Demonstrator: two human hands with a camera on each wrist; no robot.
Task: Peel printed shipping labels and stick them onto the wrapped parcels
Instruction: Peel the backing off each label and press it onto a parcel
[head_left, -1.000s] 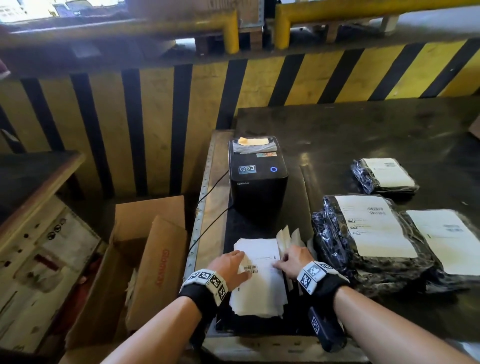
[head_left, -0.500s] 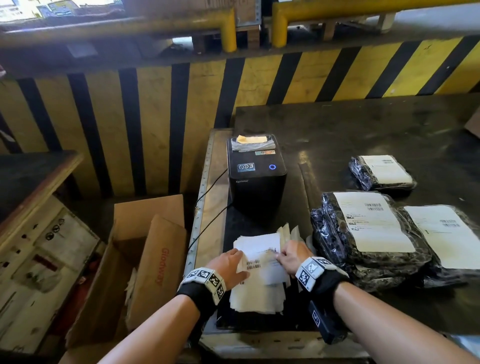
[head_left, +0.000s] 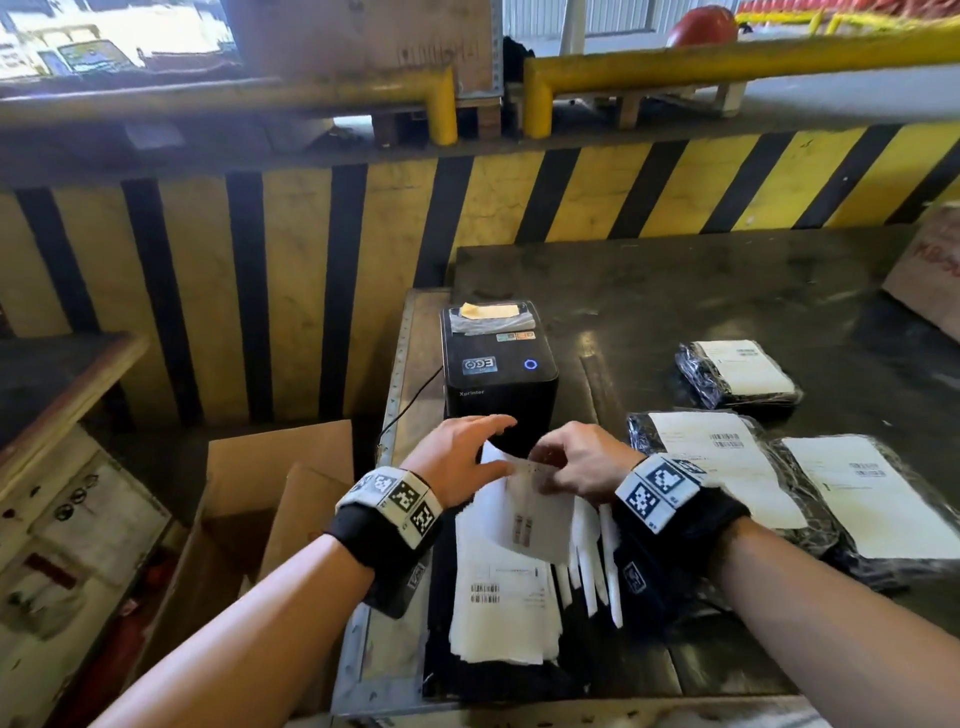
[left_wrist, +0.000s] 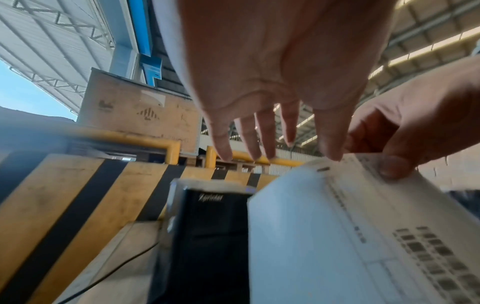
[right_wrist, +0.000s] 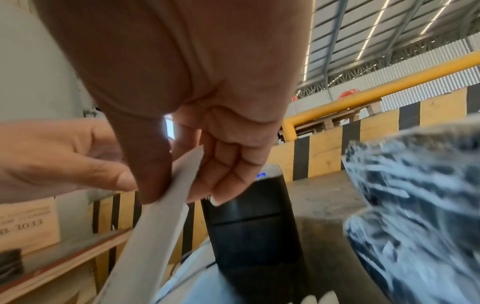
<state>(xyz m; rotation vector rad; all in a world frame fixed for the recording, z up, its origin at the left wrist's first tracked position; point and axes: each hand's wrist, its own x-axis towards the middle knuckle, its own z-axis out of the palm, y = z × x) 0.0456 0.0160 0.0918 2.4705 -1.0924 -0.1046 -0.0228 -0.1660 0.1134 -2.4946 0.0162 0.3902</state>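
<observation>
My right hand (head_left: 543, 470) pinches the top edge of a white shipping label (head_left: 530, 519) between thumb and curled fingers and holds it up over the label stack (head_left: 498, 603). My left hand (head_left: 493, 447) is beside it with straight, spread fingers (left_wrist: 259, 144), its thumb tip touching the label (left_wrist: 337, 226) at the top corner. In the right wrist view the label (right_wrist: 161, 216) shows edge-on in my right hand's pinch (right_wrist: 179, 185). Three black wrapped parcels lie to the right, each with a label on it: a small one (head_left: 737, 374), a middle one (head_left: 717, 467) and a right one (head_left: 872, 499).
A black label printer (head_left: 498, 374) stands just behind my hands. An open cardboard box (head_left: 270, 499) sits on the floor left of the dark table (head_left: 727, 291). A yellow-and-black striped barrier (head_left: 311, 260) runs behind. Another carton corner (head_left: 930, 270) is at the far right.
My right hand has lifted one label off the stack and raised it toward the printer. My left hand has come up off the stack and now touches only the label's top corner.
</observation>
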